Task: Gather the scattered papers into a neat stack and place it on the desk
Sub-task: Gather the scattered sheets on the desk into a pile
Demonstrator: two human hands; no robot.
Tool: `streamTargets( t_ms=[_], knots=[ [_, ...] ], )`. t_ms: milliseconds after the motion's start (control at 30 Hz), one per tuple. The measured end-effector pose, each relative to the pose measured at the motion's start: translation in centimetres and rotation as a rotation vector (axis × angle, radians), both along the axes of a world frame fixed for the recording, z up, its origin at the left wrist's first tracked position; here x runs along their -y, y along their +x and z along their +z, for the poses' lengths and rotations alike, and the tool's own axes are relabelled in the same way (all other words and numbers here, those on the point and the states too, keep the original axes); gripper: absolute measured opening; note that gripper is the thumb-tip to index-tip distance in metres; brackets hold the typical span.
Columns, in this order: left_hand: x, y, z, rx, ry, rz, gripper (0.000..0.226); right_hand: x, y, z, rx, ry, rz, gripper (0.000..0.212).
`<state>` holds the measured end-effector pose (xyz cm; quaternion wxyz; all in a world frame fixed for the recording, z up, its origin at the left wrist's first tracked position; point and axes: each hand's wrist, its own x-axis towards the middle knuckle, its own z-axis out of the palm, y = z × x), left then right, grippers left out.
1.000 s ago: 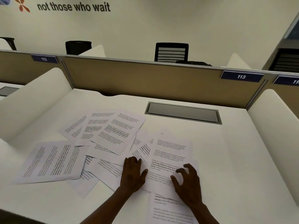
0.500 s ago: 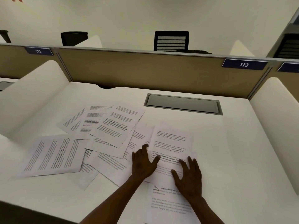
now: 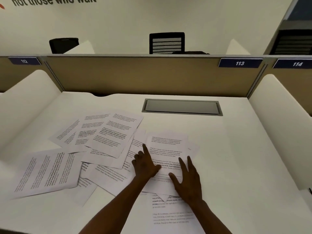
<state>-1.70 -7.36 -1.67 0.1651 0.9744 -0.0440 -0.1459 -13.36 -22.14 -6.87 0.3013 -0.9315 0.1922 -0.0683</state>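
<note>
Several printed white papers lie scattered and overlapping on the white desk (image 3: 236, 149). One sheet (image 3: 166, 146) sits on top at the middle. My left hand (image 3: 145, 164) rests at that sheet's left edge, index finger stretched forward, thumb on the paper. My right hand (image 3: 187, 179) lies flat on the same sheet's lower right, fingers spread. Another sheet (image 3: 170, 215) lies nearer me under my right wrist. A fan of papers (image 3: 108, 132) spreads at the left, and a sideways sheet (image 3: 45, 171) lies at the far left.
A grey cable hatch (image 3: 182, 107) is set into the desk behind the papers. White curved side dividers (image 3: 276, 124) and a tan back partition (image 3: 135, 75) enclose the desk. Black chairs (image 3: 167, 43) stand beyond the partition.
Both hands have slid forward onto the top middle sheet and flattened. The left index finger now points forward along the sheet's left edge.
</note>
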Motion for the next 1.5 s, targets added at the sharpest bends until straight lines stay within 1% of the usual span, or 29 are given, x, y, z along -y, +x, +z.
streamTargets(
  t_ms=[67, 100, 167, 233, 300, 367, 433, 500, 600, 667, 733, 800, 833, 867, 900, 933, 967, 1000, 1067, 1100, 1133, 1167, 1200, 1267, 1333, 1367, 1400, 1433, 1500],
  knots=[
    [-0.4, -0.1, -0.4, 0.016, -0.017, -0.005, 0.127, 0.3, 0.1, 0.3, 0.059, 0.022, -0.071, 0.076],
    [-0.6, -0.2, -0.6, 0.016, -0.048, 0.005, 0.128, 0.7, 0.2, 0.3, 0.055, 0.011, -0.115, 0.076],
    [-0.8, -0.5, -1.0, 0.024, -0.127, 0.036, 0.133, 1.8, 0.2, 0.2, -0.04, -0.002, -0.164, 0.078],
    [-0.7, -0.7, -1.2, 0.021, -0.161, 0.043, 0.135, 2.8, 0.1, 0.1, -0.137, -0.042, -0.142, 0.079],
    [-0.2, -1.0, -1.2, -0.004, -0.181, 0.045, 0.131, 3.2, 0.0, 0.3, -0.163, -0.061, -0.112, 0.077],
    [0.5, -1.5, -1.1, -0.04, -0.205, 0.049, 0.126, 3.1, -0.1, 0.7, -0.151, -0.03, -0.115, 0.078],
    [1.3, -2.2, -1.0, -0.046, -0.208, 0.037, 0.122, 3.0, -0.2, 1.0, -0.136, 0.003, -0.145, 0.081],
    [1.8, -3.1, -0.8, -0.017, -0.171, 0.004, 0.118, 3.0, 0.1, 1.6, -0.077, 0.064, -0.205, 0.085],
    [2.1, -4.6, -0.9, 0.039, -0.148, -0.055, 0.114, 3.2, 0.7, 3.0, 0.07, 0.279, -0.368, 0.084],
    [2.2, -5.6, -1.0, 0.067, -0.201, -0.079, 0.112, 3.7, 1.0, 3.9, 0.145, 0.457, -0.444, 0.088],
    [2.0, -6.3, -1.5, 0.053, -0.314, -0.084, 0.111, 4.5, 1.3, 4.5, 0.183, 0.716, -0.512, 0.096],
    [1.7, -6.7, -2.0, 0.033, -0.45, -0.085, 0.11, 5.5, 1.7, 4.7, 0.184, 1.046, -0.588, 0.101],
    [1.3, -6.8, -2.3, 0.024, -0.513, -0.08, 0.107, 6.1, 1.9, 4.6, 0.162, 1.17, -0.61, 0.097],
    [1.0, -7.0, -2.5, 0.02, -0.559, -0.076, 0.104, 6.7, 2.0, 4.5, 0.134, 1.228, -0.61, 0.089],
    [0.5, -7.2, -2.7, 0.021, -0.577, -0.074, 0.098, 7.3, 1.9, 4.5, 0.107, 1.221, -0.585, 0.075],
    [0.1, -7.5, -2.8, 0.031, -0.575, -0.078, 0.091, 7.9, 1.6, 4.4, 0.078, 1.145, -0.552, 0.061],
    [-0.5, -7.8, -2.9, 0.057, -0.551, -0.074, 0.083, 8.4, 1.3, 4.4, 0.052, 1.019, -0.507, 0.052],
    [-1.1, -8.3, -3.0, 0.105, -0.503, -0.066, 0.078, 9.0, 0.9, 4.5, 0.025, 0.842, -0.463, 0.048],
    [-2.3, -9.3, -3.4, 0.185, -0.385, -0.059, 0.075, 10.3, 0.0, 4.9, -0.025, 0.491, -0.382, 0.057],
    [-2.7, -9.9, -3.5, 0.177, -0.331, -0.074, 0.076, 10.9, -0.4, 5.2, -0.02, 0.418, -0.361, 0.062],
    [-3.0, -10.5, -3.7, 0.145, -0.285, -0.101, 0.076, 11.5, -0.8, 5.4, -0.003, 0.422, -0.349, 0.064],
    [-3.3, -10.9, -4.0, 0.106, -0.247, -0.132, 0.076, 12.1, -1.2, 5.8, 0.03, 0.486, -0.336, 0.064],
    [-3.4, -11.2, -4.2, 0.086, -0.219, -0.16, 0.074, 12.8, -1.5, 5.9, 0.067, 0.595, -0.331, 0.063],
    [-3.4, -11.1, -4.3, 0.105, -0.189, -0.19, 0.07, 14.0, -2.2, 6.5, 0.104, 0.859, -0.303, 0.063],
    [-3.2, -10.4, -4.0, 0.134, -0.169, -0.19, 0.067, 14.7, -2.7, 6.4, 0.07, 1.019, -0.3, 0.07],
    [-3.0, -9.9, -3.8, 0.132, -0.157, -0.185, 0.067, 14.6, -3.0, 6.3, 0.023, 1.025, -0.299, 0.077],
    [-2.7, -9.4, -3.6, 0.123, -0.146, -0.177, 0.07, 14.2, -3.2, 6.0, -0.025, 0.971, -0.296, 0.086],
    [-2.4, -9.0, -3.3, 0.105, -0.138, -0.163, 0.073, 13.5, -3.3, 5.7, -0.068, 0.871, -0.281, 0.092],
    [-1.6, -8.5, -2.8, 0.053, -0.141, -0.115, 0.082, 11.8, -3.4, 4.9, -0.132, 0.713, -0.251, 0.092]
  ],
)
